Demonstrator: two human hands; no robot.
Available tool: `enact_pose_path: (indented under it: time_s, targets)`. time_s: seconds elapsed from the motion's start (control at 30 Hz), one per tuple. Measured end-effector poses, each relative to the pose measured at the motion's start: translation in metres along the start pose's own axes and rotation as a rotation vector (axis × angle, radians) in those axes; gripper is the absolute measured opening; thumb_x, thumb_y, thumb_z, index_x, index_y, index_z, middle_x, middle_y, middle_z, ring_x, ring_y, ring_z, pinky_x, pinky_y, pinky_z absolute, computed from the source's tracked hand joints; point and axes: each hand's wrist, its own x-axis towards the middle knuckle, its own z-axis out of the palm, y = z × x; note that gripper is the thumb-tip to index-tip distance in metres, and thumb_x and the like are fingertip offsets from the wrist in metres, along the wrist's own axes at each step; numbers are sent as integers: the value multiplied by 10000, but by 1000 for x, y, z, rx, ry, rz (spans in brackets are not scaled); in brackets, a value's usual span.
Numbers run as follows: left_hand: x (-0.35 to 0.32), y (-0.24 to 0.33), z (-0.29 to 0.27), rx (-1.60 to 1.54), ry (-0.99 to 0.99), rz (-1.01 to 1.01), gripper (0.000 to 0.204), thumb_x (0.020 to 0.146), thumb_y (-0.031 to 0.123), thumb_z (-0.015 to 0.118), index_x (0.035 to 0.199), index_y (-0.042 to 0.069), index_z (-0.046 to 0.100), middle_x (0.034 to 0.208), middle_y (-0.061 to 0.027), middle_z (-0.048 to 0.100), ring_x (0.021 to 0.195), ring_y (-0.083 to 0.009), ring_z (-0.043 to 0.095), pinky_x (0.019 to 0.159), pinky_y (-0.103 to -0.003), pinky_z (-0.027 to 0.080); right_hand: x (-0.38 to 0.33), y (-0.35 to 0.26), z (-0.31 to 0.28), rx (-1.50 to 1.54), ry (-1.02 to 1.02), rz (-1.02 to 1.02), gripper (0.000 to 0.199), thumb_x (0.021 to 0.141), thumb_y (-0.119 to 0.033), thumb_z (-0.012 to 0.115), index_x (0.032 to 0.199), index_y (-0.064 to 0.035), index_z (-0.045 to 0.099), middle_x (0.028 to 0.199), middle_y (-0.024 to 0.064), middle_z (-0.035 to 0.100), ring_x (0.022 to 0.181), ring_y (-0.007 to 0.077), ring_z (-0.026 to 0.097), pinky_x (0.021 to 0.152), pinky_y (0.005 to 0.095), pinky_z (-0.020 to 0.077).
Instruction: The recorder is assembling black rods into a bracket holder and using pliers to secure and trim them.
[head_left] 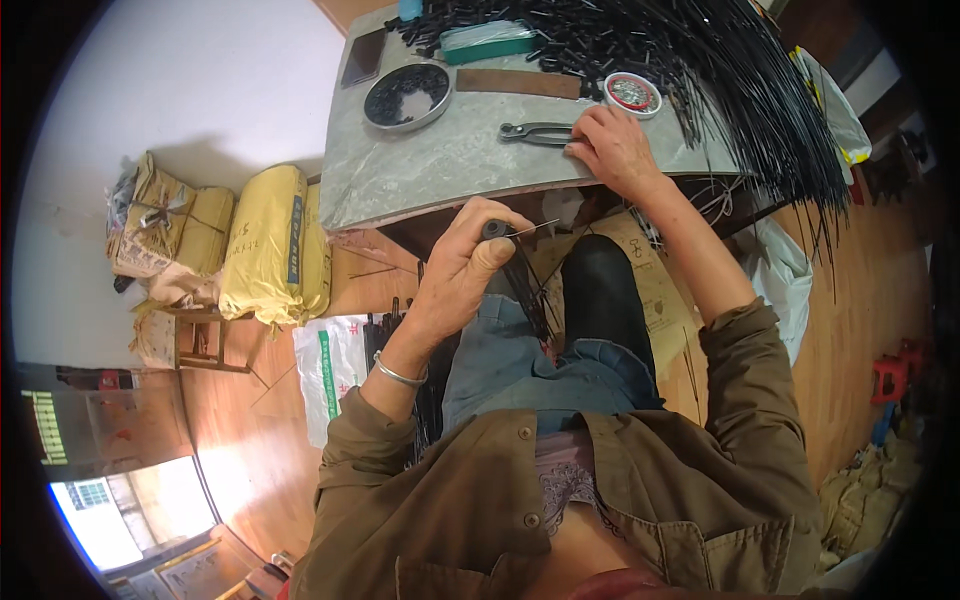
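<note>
My left hand, a bracelet at its wrist, is closed around a black piece with a round end. A thin metal pin or wire sticks out beside it toward the right. More dark rods run down below this hand, partly hidden by it. Across the table, my right hand rests with curled fingers over the handle ends of a pair of dark metal pincers. The pincers lie flat, their jaws pointing left. Just beyond that hand stands a white bowl with a red inner rim, filled with small shiny metal pieces.
On the grey table are a round dish of small black parts, a phone, a brown strip and a green box. Long black rods overhang the right edge. Yellow sacks stand at left.
</note>
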Motion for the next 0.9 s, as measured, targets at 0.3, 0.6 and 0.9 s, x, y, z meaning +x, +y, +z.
enact_pose_path:
  time_s: [0.3,0.6,0.9]
  targets:
    - [-6,-2,-12,12,24,-10,419,949,423,509,1044,27,609,963,-66,534,941,-179,503,871,-279,380,3,-21,-41,649,-241,542,176,918,-200,531,865,-36,497,715,111,573,600,212,592,524,328,459]
    - [0,1,-7,-5,-9,-76,484,953,451,498,1125,11,603,1008,-79,547,984,-182,509,894,-286,378,-69,-87,-129,1775,-1005,795,161,964,-173,490,985,-54,384,852,163,643,566,198,638,466,302,531]
    - [3,11,-1,37,-106,-15,471,963,418,493,1181,11,584,1039,-80,553,1003,-187,509,901,-287,380,-56,-87,-141,1717,-1096,763,257,962,-258,523,1011,-58,369,931,240,631,648,262,681,524,344,571]
